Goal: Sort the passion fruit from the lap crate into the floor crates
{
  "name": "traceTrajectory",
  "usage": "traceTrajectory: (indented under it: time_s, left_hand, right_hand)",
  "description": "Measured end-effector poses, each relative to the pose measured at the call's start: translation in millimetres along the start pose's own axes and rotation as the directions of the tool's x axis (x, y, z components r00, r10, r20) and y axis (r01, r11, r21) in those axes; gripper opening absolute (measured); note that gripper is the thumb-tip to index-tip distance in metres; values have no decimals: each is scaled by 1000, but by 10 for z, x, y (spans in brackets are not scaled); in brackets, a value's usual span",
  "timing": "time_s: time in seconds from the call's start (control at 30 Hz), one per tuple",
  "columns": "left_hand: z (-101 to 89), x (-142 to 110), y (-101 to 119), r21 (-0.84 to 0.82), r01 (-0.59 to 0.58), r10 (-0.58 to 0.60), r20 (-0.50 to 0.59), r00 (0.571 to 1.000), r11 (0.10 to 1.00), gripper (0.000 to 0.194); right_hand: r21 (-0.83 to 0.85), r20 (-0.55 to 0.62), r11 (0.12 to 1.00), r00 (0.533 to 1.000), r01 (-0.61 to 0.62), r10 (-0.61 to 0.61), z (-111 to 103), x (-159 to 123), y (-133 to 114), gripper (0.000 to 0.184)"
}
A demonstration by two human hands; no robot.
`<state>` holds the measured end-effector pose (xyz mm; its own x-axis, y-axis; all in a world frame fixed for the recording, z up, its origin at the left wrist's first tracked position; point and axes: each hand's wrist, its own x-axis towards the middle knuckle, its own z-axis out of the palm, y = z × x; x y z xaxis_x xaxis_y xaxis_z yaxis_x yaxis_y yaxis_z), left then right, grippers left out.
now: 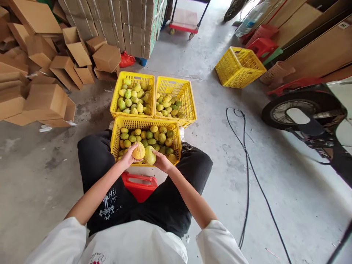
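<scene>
My left hand (pixel 128 157) is closed round a yellow-orange melon (pixel 139 150) with faint stripes. Beside it, a paler greenish-yellow melon (pixel 150 155) is gripped by my right hand (pixel 162 162). Both fruits are held side by side above the near edge of a yellow plastic crate (pixel 113 141), which contains many green and yellow melons. Behind that crate stand two more: the left yellow crate (pixel 113 101) is well filled with melons, while the right yellow crate (pixel 191 99) has a lower layer of them.
A red stool (pixel 140 189) is between my legs. Cardboard boxes (pixel 46 101) are heaped on the left, by stacked flattened cartons (pixel 110 31). Another yellow crate (pixel 239 68), a black cable (pixel 247 157) and a motorbike wheel (pixel 286 110) are on the right. A red trolley (pixel 184 24) stands behind.
</scene>
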<state>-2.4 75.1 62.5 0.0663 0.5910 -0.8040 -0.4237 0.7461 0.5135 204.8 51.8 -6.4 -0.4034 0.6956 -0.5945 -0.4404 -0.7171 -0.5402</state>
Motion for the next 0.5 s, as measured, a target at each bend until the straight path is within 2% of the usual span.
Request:
traceTrajectory:
  time_s: [0.13, 0.27, 0.37, 0.5]
  left_hand:
    - [-31, 9, -11, 3, 0, 0, 39, 999, 1000, 13]
    - [-13, -12, -35, 9, -24, 23, 62, 998, 1000, 13]
    - [32, -42, -30, -20, 23, -22, 30, 999, 1000, 21]
    - [121, -81, 1, -98, 77, -75, 21, 997, 992, 38]
  right_hand:
    - [0, 19, 1000, 999, 31, -31, 12, -35, -35, 54]
    - [67, -81, 995, 994, 75, -69, 11, -42, -60, 59]
    - [120, -127, 986, 987, 117, -102, 18, -27, -82, 54]
    - [174, -71, 979, 992, 110, -99, 42, -32, -145, 45]
